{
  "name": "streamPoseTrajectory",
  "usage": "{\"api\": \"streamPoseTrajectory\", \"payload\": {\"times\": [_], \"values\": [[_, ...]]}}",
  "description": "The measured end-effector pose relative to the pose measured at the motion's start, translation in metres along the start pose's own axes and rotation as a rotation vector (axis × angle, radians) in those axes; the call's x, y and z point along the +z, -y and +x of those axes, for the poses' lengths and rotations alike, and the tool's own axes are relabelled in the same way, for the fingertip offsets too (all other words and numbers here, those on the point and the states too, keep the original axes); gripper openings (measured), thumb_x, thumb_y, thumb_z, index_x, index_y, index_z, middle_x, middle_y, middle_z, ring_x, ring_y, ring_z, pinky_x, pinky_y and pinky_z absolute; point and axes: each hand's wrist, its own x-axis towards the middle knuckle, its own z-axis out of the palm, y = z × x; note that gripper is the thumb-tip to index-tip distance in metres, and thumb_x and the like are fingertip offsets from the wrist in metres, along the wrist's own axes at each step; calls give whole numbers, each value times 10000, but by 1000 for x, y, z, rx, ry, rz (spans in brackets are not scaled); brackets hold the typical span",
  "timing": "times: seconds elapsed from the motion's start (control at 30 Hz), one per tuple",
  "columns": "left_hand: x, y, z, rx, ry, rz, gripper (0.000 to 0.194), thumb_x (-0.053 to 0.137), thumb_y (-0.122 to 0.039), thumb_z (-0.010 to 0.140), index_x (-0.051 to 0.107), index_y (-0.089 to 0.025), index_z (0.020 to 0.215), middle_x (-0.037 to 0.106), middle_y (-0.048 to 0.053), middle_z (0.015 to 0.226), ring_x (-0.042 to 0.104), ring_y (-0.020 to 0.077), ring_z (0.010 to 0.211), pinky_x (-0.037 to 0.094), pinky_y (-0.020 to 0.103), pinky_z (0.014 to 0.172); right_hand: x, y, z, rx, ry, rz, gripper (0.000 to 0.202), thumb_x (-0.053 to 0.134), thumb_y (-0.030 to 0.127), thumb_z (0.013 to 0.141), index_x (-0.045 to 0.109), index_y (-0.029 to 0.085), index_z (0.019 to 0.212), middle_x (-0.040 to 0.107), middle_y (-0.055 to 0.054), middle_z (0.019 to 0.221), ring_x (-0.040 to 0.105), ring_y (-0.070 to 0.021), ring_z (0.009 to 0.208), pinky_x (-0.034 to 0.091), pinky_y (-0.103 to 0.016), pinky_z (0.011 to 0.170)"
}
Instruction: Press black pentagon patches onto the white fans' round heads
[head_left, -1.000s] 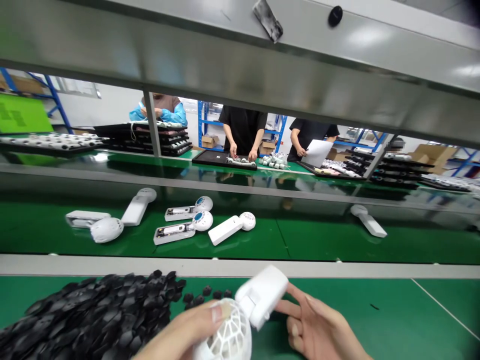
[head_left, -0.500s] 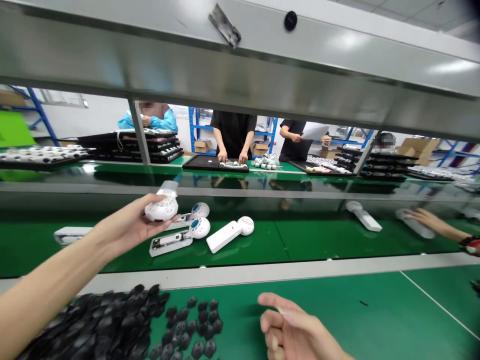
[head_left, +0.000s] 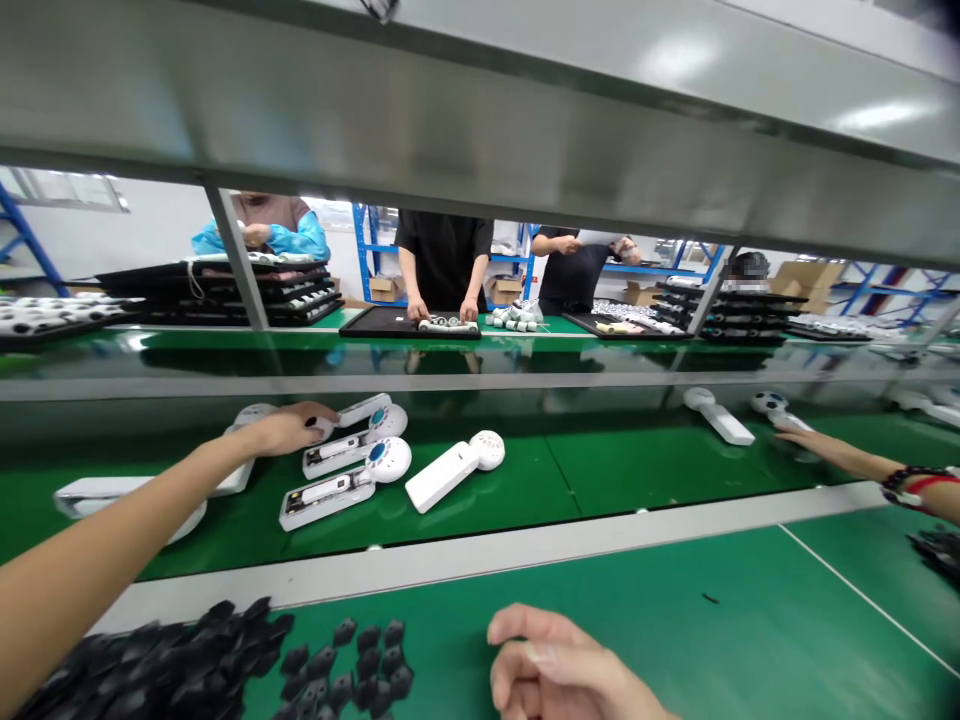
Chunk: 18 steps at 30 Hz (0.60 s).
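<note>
My left hand (head_left: 289, 430) reaches over the green conveyor, its fingers closed on the round head of a white handheld fan (head_left: 320, 429) patterned with dark patches. That fan's handle (head_left: 366, 408) points away to the right, low at the belt. Just in front lie two white fans with opened handles and blue-centred heads, the nearer fan (head_left: 330, 497) and the farther fan (head_left: 341, 455). A closed white fan (head_left: 457, 470) rests to their right. Above the green worktop, my right hand (head_left: 562, 665) is loosely curled with fingers apart, nothing visible in it.
Black pentagonal pieces (head_left: 165, 660) are heaped at the front left, with several spread beside the heap. At right, a co-worker's hand (head_left: 810, 440) touches a football-patterned fan (head_left: 770, 402). A metal shelf (head_left: 480, 140) spans overhead. People and stacked trays (head_left: 247, 290) stand beyond.
My left hand has moved left and lowered the fan to the belt. My right hand stays curled over the worktop. The view has shifted, and the co-worker's hand has moved along its fan.
</note>
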Motion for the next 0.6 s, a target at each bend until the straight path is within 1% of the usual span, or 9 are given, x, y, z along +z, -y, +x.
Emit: {"api": "streamPoseTrajectory", "payload": {"times": [0.07,0.1,0.17,0.23,0.3,0.37,0.47,0.53,0.6], "values": [[3,-5,3,34,68,43,254,739,-316,1000,723,-136,1178,702,111,1309,666,303,1240,547,550,1098,2,0,0,12,-16,-7,436,895,393,847,738,130,1157,777,-70,926,702,-102,740,444,-209,707],[6,-9,2,58,85,49,269,733,-324,1004,719,-138,1198,694,115,1332,655,311,1263,535,559,1112,4,0,0,17,-27,-8,446,905,398,832,737,129,1147,775,-68,914,695,-102,728,441,-207,695],[15,-18,-1,131,96,55,327,724,-346,1009,703,-146,1266,663,116,1408,619,335,1327,504,573,1149,7,1,0,24,-44,-9,451,916,400,812,735,129,1124,771,-66,892,689,-103,713,437,-203,677],[27,-28,-6,188,112,65,357,744,-347,993,698,-155,1291,647,117,1446,599,341,1359,479,580,1175,10,2,1,23,-51,-13,436,914,396,809,732,131,1103,765,-63,875,689,-104,703,436,-202,666],[40,-38,-8,190,124,90,338,770,-335,974,711,-157,1255,671,120,1404,617,326,1336,476,583,1176,12,2,1,26,-58,-16,435,918,394,805,725,131,1092,757,-60,869,689,-101,697,444,-203,667],[49,-47,-7,156,115,105,288,779,-328,968,723,-149,1187,703,122,1321,650,305,1278,494,581,1151,15,3,0,32,-65,-10,450,929,395,795,719,128,1089,751,-59,869,684,-99,690,459,-207,671],[48,-61,-7,127,84,57,214,768,-327,979,731,-139,1074,739,96,1178,701,269,1149,559,527,1068,20,4,-1,13,-71,-9,441,928,380,789,717,129,1084,754,-58,869,666,-96,665,473,-214,654],[41,-69,-12,137,59,-20,187,787,-308,964,730,-134,1006,751,70,1084,725,242,1043,594,472,995,22,5,-2,0,-85,-35,432,919,373,781,718,131,1076,755,-55,867,664,-99,658,474,-219,643],[31,-74,-22,158,18,-126,218,848,-289,904,739,-114,977,761,46,1011,729,224,961,602,399,932,24,9,-4,6,-104,-83,454,921,386,759,712,138,1077,747,-46,865,659,-102,658,467,-222,633]]}}
